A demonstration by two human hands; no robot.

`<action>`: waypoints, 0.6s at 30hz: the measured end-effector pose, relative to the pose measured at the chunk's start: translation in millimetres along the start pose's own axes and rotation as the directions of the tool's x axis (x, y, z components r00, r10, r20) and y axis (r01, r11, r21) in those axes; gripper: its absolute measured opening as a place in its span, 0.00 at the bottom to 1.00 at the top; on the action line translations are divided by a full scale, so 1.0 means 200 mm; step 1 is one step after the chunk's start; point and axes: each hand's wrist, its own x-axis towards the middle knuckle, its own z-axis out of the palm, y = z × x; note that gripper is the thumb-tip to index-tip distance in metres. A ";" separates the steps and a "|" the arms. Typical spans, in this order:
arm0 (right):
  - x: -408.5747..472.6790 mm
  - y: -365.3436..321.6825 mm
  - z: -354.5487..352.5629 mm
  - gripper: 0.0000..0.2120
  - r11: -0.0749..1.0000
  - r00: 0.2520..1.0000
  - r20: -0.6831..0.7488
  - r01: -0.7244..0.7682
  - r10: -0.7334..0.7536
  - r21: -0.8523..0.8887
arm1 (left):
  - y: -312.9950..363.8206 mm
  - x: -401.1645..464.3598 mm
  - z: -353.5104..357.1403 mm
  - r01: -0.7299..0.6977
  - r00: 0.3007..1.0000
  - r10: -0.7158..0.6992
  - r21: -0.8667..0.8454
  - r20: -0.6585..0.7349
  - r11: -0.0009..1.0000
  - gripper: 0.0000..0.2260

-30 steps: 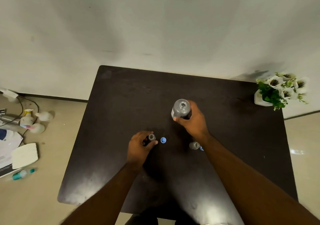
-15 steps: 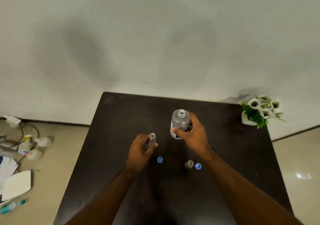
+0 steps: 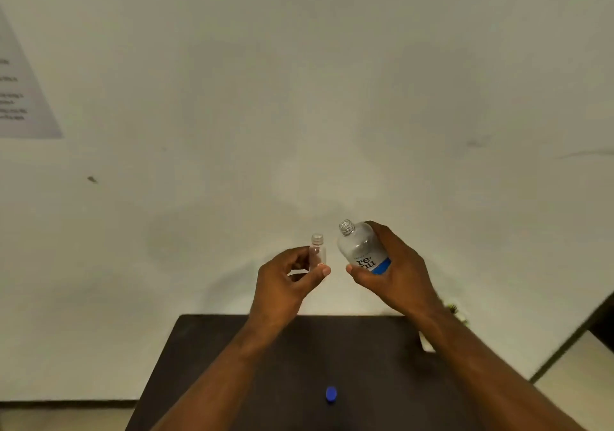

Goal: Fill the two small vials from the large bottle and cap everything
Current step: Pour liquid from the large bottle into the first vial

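Note:
My left hand point(image 3: 285, 280) holds a small clear vial point(image 3: 318, 252) upright between thumb and fingers, its mouth uncapped. My right hand point(image 3: 393, 269) grips the large clear bottle point(image 3: 360, 248), which has a blue and white label, no cap, and leans with its neck toward the vial. Both are raised in front of the wall, above the far edge of the dark table point(image 3: 206, 357). A gap separates the bottle's mouth from the vial. One blue cap point(image 3: 331, 393) lies on the table between my forearms. The second vial is hidden from view.
A potted plant point(image 3: 455, 311) peeks out behind my right forearm at the table's far right corner. A printed sheet point(image 3: 20, 98) hangs on the pale wall at the left. Floor shows at the lower right and lower left.
Both hands have risen from the table, carrying the vial and the bottle up before the wall. The bottle now leans toward the vial. The camera has tilted upward.

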 end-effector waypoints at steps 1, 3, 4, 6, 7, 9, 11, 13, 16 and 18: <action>0.03 -0.03 -0.06 0.37 1.000 1.000 -0.011 0.023 -0.023 -0.020 | 0.08 0.04 0.01 -0.028 1.000 0.028 0.005 -0.003 1.000 0.15; 0.09 -0.09 -0.18 0.39 0.995 0.997 -0.031 0.069 -0.071 -0.069 | 0.22 0.10 0.03 -0.078 0.997 0.078 0.005 0.001 0.997 0.16; 0.12 -0.12 -0.23 0.39 0.992 0.995 -0.038 0.090 -0.094 -0.094 | 0.28 0.12 0.03 -0.099 0.995 0.099 0.001 0.002 0.995 0.16; 0.17 -0.20 -0.33 0.40 0.980 0.987 -0.061 0.139 -0.149 -0.145 | 0.39 0.15 0.04 -0.140 0.990 0.140 -0.006 0.004 0.990 0.15; 0.19 -0.23 -0.37 0.40 0.973 0.983 -0.072 0.157 -0.171 -0.170 | 0.43 0.16 0.04 -0.153 0.988 0.153 -0.004 0.004 0.988 0.14; 0.22 -0.30 -0.45 0.40 0.958 0.974 -0.093 0.181 -0.205 -0.221 | 0.51 0.17 0.05 -0.169 0.986 0.169 -0.011 0.008 0.986 0.14; 0.24 -0.35 -0.51 0.40 0.942 0.967 -0.107 0.197 -0.233 -0.271 | 0.57 0.18 0.04 -0.184 0.983 0.185 -0.045 0.008 0.982 0.13; 0.25 -0.39 -0.56 0.40 0.930 0.961 -0.108 0.211 -0.253 -0.302 | 0.62 0.18 0.03 -0.193 0.981 0.194 -0.067 0.004 0.979 0.13; 0.25 -0.43 -0.61 0.40 0.913 0.959 -0.087 0.227 -0.270 -0.338 | 0.67 0.17 0.02 -0.208 0.978 0.210 -0.084 0.010 0.975 0.11; 0.25 -0.46 -0.63 0.40 0.903 0.958 -0.063 0.239 -0.279 -0.358 | 0.69 0.15 0.01 -0.228 0.973 0.229 -0.086 0.009 0.970 0.11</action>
